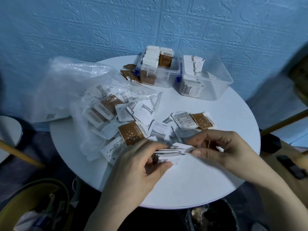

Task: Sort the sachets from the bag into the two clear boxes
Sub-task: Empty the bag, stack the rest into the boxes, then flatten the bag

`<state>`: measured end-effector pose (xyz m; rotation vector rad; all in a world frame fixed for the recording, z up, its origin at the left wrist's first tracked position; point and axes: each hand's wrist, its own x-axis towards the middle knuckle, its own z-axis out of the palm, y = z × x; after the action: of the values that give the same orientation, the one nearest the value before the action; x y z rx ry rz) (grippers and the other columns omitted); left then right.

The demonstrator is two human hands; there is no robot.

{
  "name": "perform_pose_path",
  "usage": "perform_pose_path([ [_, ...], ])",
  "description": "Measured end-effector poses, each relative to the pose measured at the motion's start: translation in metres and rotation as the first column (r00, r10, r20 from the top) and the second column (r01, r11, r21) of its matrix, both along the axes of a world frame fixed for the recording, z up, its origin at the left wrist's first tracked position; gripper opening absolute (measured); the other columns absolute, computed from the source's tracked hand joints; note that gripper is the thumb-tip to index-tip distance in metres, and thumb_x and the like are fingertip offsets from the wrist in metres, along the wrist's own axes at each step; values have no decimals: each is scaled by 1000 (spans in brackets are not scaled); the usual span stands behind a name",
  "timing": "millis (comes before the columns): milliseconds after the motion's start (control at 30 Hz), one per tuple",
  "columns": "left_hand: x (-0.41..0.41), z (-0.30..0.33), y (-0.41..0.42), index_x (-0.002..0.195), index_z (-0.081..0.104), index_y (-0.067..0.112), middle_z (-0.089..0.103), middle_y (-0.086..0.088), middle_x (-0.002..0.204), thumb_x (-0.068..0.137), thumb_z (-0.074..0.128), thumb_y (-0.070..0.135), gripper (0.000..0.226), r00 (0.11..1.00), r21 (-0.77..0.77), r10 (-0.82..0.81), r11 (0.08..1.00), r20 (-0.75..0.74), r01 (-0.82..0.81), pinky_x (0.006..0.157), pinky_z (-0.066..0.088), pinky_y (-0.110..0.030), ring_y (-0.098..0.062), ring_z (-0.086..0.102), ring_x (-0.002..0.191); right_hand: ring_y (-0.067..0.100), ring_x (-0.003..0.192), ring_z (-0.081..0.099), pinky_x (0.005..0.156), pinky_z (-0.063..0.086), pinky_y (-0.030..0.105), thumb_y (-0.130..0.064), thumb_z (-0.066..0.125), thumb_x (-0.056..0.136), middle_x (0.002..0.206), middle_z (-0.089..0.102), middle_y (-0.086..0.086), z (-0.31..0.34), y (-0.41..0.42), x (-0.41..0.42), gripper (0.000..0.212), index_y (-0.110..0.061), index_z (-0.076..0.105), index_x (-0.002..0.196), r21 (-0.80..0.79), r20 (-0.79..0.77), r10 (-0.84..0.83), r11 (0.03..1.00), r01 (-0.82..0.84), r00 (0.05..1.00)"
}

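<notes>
Both palm-down over the table [191,185], left hand [141,165] and right hand [221,147] pinching a flat, left-right sachet stack [173,153].

round white table, blue wall behind
the table [191,184] fills the middle; the embossed blue wall [100,27] spans the top; a wooden chair [283,155] stands at right.

The table [191,184] has a smooth, matt white top. The bag [70,84] is thin crinkled clear plastic — glossy where it folds. Both boxes [160,79] [215,84] are stiff transparent plastic. The sachets [133,133] look like matt paper. The wall [100,22] is rough and embossed.
</notes>
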<state>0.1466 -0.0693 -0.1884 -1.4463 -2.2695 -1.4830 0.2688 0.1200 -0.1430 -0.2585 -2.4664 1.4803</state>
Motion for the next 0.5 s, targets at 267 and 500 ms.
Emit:
perform_pose_path([
  [267, 0, 0, 0, 108, 59, 36, 49, 28, 80, 74, 64, 48, 37, 1000, -27, -3, 1000, 14, 4, 65, 37, -8, -3, 52, 67, 28, 59, 43, 57, 30, 34, -52, 67, 76, 72, 57, 21, -15, -6, 0, 26, -28, 74, 83, -8, -25, -27, 1000, 27, 999],
  [500, 1, 1, 0, 119, 56, 38, 48, 34, 82, 70, 73, 40, 51, 1000, -20, 6, 1000, -2, -6, 68, 34, -3, 4, 49, 71, 31, 74, 63, 70, 51, 39, -22, 64, 89, 81, 69, 10, -1, 2, -29, 10, -21, 74, 91, 18, -18, -41, 999, 42, 999],
])
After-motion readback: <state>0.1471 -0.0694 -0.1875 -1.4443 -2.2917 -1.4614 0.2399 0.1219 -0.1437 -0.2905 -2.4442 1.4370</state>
